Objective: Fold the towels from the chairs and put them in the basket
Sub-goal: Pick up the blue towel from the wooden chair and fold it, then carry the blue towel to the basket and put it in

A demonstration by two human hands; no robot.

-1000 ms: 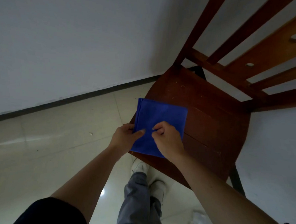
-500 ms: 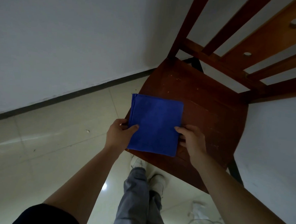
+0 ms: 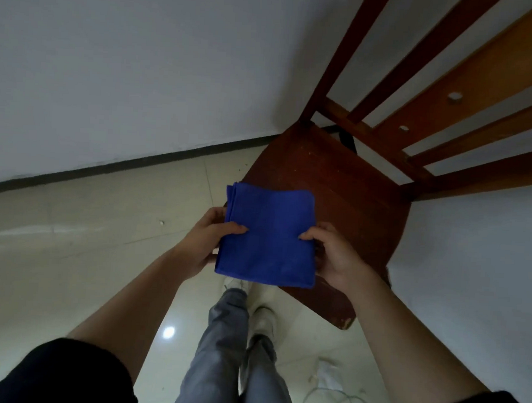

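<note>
Folded blue towel [image 3: 267,235] held just over chair seat [image 3: 336,186] front edge; left hand [image 3: 208,241] at 9, right hand [image 3: 332,255] at 3, both grips pinching it. Keep layers stacked, carry flat; basket not in view

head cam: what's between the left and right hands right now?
The folded blue towel spans the gap in the head view, pinched at its edges by the left hand and right hand, over the chair seat.

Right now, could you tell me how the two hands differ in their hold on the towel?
The left hand grips the towel at its layered left edge, the right hand at its right edge. The left thumb reaches further onto the cloth than the right thumb. Both pinch it, thumbs on top.
</note>
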